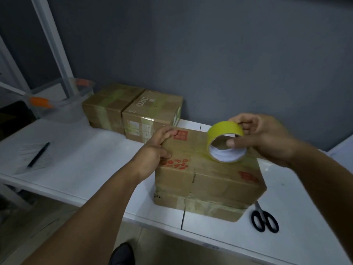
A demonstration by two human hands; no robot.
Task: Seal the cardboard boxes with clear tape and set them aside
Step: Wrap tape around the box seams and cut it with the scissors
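We have the cardboard box (208, 180) sitting square on the white table (91, 169), close to the near edge, so its top seam lies within easy reach of both arms. Our left hand (158, 150) grips the box's far left corner, fingers curled over the top edge and thumb on the side, which we take as bracing so the box does not slide when tape is drawn across it. Our right hand (261, 140) pinches the tape roll (225, 142), thumb inside the core and fingers over the outer rim, holding it low over the top face; whether a strip already runs from roll to box we cannot say, the light being dim. Behind, against the grey wall, two taped boxes (131, 109) stand side by side, apparently finished and set aside. Scissors (264, 219) lie just right of the box, handy for cutting. A pen (38, 154) rests on papers far left.
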